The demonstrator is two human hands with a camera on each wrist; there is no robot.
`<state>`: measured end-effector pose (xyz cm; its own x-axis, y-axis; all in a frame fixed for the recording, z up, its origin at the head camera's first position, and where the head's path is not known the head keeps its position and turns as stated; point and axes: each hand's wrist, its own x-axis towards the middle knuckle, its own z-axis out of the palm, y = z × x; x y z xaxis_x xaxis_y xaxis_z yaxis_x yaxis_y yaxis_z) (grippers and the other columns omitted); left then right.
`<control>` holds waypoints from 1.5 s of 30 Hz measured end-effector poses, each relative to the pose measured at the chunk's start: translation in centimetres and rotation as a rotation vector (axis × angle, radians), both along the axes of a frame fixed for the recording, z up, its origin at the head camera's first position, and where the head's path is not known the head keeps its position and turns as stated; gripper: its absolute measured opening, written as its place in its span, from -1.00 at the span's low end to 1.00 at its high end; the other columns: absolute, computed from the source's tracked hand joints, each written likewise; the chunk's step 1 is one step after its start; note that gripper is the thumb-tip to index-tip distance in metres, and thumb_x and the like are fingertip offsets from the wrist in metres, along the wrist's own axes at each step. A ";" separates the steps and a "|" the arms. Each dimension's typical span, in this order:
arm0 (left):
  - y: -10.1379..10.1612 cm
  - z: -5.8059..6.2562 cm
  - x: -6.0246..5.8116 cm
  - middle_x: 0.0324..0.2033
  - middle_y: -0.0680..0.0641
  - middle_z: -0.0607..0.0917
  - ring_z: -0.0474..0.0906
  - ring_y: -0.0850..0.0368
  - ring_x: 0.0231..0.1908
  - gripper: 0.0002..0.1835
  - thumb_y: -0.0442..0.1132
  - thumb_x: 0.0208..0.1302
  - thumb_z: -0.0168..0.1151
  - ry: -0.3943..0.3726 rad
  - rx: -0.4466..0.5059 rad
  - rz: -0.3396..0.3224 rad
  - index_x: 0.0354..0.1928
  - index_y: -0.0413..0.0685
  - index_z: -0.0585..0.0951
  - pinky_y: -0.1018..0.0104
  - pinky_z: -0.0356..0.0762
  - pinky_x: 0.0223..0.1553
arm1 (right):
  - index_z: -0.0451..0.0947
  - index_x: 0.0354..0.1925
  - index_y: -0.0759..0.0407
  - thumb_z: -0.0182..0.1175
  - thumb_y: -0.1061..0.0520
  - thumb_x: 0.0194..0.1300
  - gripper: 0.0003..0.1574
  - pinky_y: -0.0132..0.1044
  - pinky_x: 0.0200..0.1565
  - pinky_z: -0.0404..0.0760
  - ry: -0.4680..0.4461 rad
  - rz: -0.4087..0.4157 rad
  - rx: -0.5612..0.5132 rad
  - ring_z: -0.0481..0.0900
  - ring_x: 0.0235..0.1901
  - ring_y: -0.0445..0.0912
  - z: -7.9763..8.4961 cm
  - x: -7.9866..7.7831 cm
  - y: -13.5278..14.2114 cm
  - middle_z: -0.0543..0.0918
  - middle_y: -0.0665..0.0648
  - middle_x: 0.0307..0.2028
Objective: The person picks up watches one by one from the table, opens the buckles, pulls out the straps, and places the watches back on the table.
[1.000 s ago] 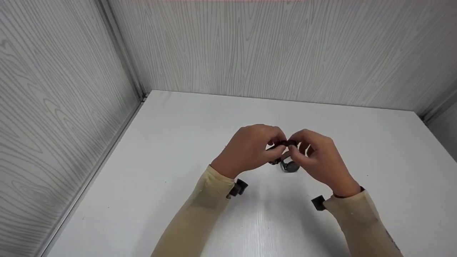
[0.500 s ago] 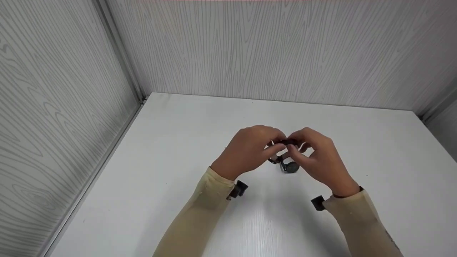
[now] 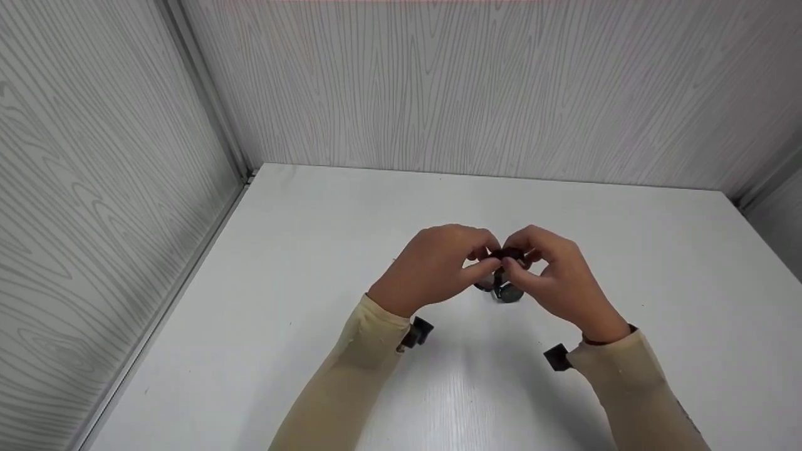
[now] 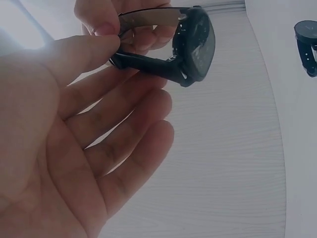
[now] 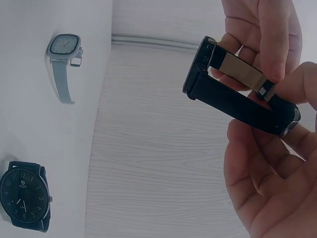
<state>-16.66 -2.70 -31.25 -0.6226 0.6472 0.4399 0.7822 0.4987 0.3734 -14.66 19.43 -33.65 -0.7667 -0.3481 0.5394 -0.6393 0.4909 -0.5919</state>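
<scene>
Both hands hold a dark wristwatch (image 5: 233,101) above the table. Its strap is bent into a loop, with a tan lining on the inside and a metal buckle (image 5: 292,124) near the right fingertips. My left hand (image 3: 442,263) pinches the strap between thumb and forefinger, its other fingers spread beneath in the left wrist view. From the other side my right hand (image 3: 554,275) pinches the strap by the buckle end. The watch case (image 4: 199,44) hangs away from the fingertips. In the head view, fingers hide much of the strap.
On the white table (image 3: 351,207) lie a black round-dial watch (image 5: 24,198) and a smaller pale square-cased watch (image 5: 64,44). Wood-grain panels stand behind (image 3: 438,81) and to the left (image 3: 94,188). Small black cameras (image 3: 416,332) sit at both wrists.
Both hands stay together at nearly the same spot, with only slight finger movement. The pinched strap turns a little, and the dark watch parts showing below the hands shift slightly.
</scene>
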 end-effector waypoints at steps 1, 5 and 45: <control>0.0 0.0 0.0 -0.27 0.16 0.74 0.59 0.32 -0.26 -0.84 -0.12 0.49 0.26 0.003 -0.002 0.001 -0.05 0.05 0.75 0.44 0.52 -0.17 | 0.64 -0.15 0.10 0.27 0.39 0.33 -0.77 -0.35 -0.20 0.61 -0.002 -0.001 0.002 0.62 -0.28 -0.17 0.0 0.0 0.0 0.68 -0.13 -0.26; 0.1 -0.1 0.0 -0.26 0.14 0.75 0.59 0.30 -0.26 -0.84 -0.11 0.48 0.28 0.009 0.005 0.005 -0.05 0.03 0.73 0.42 0.53 -0.18 | 0.64 -0.15 0.11 0.26 0.37 0.34 -0.80 -0.35 -0.20 0.61 -0.009 -0.011 0.005 0.62 -0.27 -0.16 0.1 -0.1 0.0 0.69 -0.09 -0.26; 0.3 -0.2 -0.1 -0.18 0.16 0.76 0.61 0.28 -0.19 -0.81 -0.10 0.51 0.25 0.014 0.045 0.051 0.00 0.04 0.74 0.39 0.55 -0.14 | 0.65 -0.01 0.15 0.26 0.29 0.43 -0.81 -0.40 -0.04 0.54 -0.057 -0.048 -0.085 0.64 -0.19 -0.14 0.1 0.0 -0.1 0.71 -0.06 -0.14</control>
<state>-16.73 -2.40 -31.43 -0.6479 0.5943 0.4765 0.7615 0.5209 0.3857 -14.71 19.37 -33.57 -0.8114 -0.2654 0.5208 -0.5808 0.4664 -0.6672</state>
